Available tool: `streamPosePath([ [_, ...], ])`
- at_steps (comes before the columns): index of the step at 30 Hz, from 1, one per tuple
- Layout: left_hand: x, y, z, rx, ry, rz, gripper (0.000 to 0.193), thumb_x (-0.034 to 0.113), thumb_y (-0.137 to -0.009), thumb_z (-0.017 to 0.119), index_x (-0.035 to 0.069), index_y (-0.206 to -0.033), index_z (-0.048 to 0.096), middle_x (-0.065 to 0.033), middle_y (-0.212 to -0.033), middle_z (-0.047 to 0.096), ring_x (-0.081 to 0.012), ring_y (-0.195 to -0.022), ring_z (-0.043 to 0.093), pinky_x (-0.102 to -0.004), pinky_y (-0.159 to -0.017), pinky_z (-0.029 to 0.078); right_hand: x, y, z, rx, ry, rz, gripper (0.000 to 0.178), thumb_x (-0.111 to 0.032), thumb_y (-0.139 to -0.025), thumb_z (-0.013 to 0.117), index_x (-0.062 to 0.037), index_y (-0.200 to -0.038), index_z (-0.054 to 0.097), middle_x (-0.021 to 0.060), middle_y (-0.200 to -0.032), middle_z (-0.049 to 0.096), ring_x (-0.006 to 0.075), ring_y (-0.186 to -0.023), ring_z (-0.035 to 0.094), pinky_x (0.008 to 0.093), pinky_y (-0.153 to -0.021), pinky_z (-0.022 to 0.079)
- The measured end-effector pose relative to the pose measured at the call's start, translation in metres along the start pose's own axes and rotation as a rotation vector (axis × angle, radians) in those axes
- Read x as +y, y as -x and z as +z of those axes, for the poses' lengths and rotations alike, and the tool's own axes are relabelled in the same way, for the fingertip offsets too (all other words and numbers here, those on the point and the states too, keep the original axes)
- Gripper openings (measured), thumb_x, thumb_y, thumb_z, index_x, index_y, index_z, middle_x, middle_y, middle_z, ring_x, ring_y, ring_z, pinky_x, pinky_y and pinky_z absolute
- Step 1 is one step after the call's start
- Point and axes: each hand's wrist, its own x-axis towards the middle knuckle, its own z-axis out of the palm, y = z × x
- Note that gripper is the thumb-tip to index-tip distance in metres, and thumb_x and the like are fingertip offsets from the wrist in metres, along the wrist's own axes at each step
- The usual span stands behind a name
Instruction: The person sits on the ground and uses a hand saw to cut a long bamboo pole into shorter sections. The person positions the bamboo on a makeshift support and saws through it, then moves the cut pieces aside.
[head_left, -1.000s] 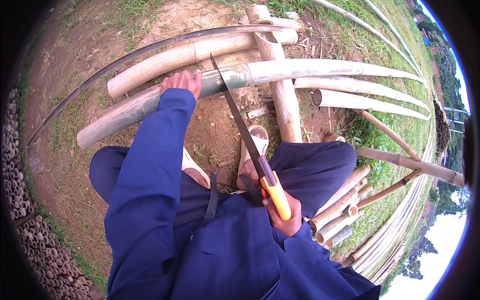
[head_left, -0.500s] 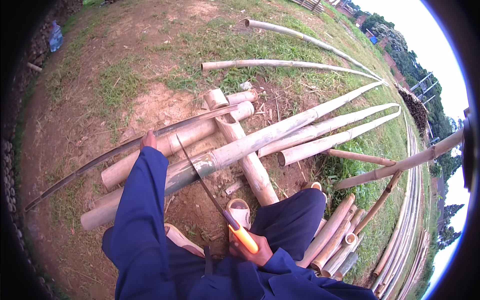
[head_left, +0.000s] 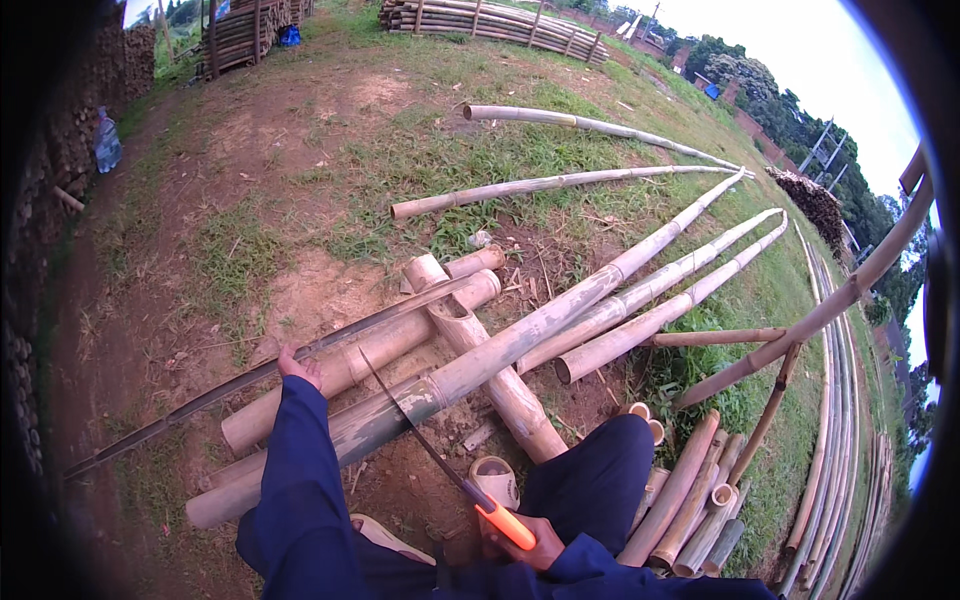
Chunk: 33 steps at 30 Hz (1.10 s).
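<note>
My right hand (head_left: 525, 541) grips the orange handle of a hand saw (head_left: 430, 448), low in the picture by my knee. The saw's dark blade slants up to the left and rests across a long bamboo pole (head_left: 520, 345). My left hand (head_left: 300, 366), in a dark blue sleeve, presses on the bamboo left of the blade. The pole lies over a short bamboo support (head_left: 490, 365) that crosses beneath it. My feet in pale shoes (head_left: 494, 478) stand on bare earth below the pole.
More long bamboo poles (head_left: 650, 300) fan out to the right. Short cut pieces (head_left: 690, 500) lie beside my right leg. A thin dark strip (head_left: 260, 375) runs along the left. Stacks of bamboo (head_left: 480, 20) lie at the far top. Grass and dirt surround me.
The view has tilted up, showing more of the field and far stacks. My hands and saw have dropped lower in the picture. The saw stays across the pole, my left hand still on the bamboo.
</note>
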Motion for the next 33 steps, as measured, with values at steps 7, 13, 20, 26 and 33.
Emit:
streamPosePath([
  [7, 0.024, 0.047, 0.058, -0.248, 0.226, 0.205, 0.053, 0.034, -0.101, 0.051, 0.012, -0.149, 0.046, -0.0144, -0.157, 0.032, -0.0369, -0.142, 0.034, -0.0496, -0.118, 0.035, -0.001, 0.003, -0.003, -0.006, -0.063, 0.017, 0.014, -0.004, -0.087, 0.069, -0.0062, -0.101, 0.07, 0.0076, -0.083, 0.072, 0.0203, -0.077, 0.073, 0.034, -0.073, 0.057],
  [13, 0.035, 0.035, 0.049, -0.401, -0.118, 0.299, 0.056, 0.037, -0.103, 0.047, 0.012, -0.153, 0.043, -0.01, -0.168, 0.021, -0.0433, -0.151, 0.023, -0.0507, -0.118, 0.033, -0.002, -0.001, -0.001, 0.0, -0.114, -0.007, 0.013, -0.005, -0.087, 0.07, -0.0056, -0.1, 0.069, 0.0078, -0.081, 0.071, 0.0199, -0.076, 0.072, 0.0336, -0.072, 0.055],
  [20, 0.03, 0.035, -0.007, -0.572, -1.308, 0.325, 0.043, 0.041, -0.095, 0.061, 0.009, -0.123, 0.069, -0.0103, -0.108, 0.07, -0.0237, -0.097, 0.066, -0.0354, -0.086, 0.051, 0.011, 0.002, 0.002, -0.07, -0.106, 0.017, 0.021, 0.003, -0.092, 0.065, 0.0026, -0.114, 0.066, 0.0046, -0.096, 0.069, 0.0104, -0.09, 0.062, 0.0266, -0.083, 0.05],
  [26, 0.006, 0.175, -0.032, -0.466, -1.985, 0.565, 0.06, 0.056, -0.1, 0.045, 0.003, -0.107, 0.073, -0.0219, -0.107, 0.071, -0.0356, -0.103, 0.067, -0.0473, -0.092, 0.048, 0.005, 0.001, 0.011, 0.021, -0.111, -0.048, 0.01, -0.007, -0.092, 0.07, 0.001, -0.089, 0.064, 0.0081, -0.067, 0.064, 0.0168, -0.061, 0.064, 0.0335, -0.06, 0.051],
  [33, -0.044, 0.236, -0.037, -0.11, -2.123, 0.902, 0.065, 0.059, -0.102, 0.039, 0.003, -0.102, 0.071, -0.0209, -0.101, 0.072, -0.0377, -0.103, 0.067, -0.0488, -0.097, 0.045, 0.004, -0.004, 0.007, 0.013, -0.198, 0.001, 0.019, -0.009, -0.091, 0.073, 0.0044, -0.1, 0.063, 0.012, -0.082, 0.065, 0.0169, -0.073, 0.06, 0.0316, -0.068, 0.049],
])
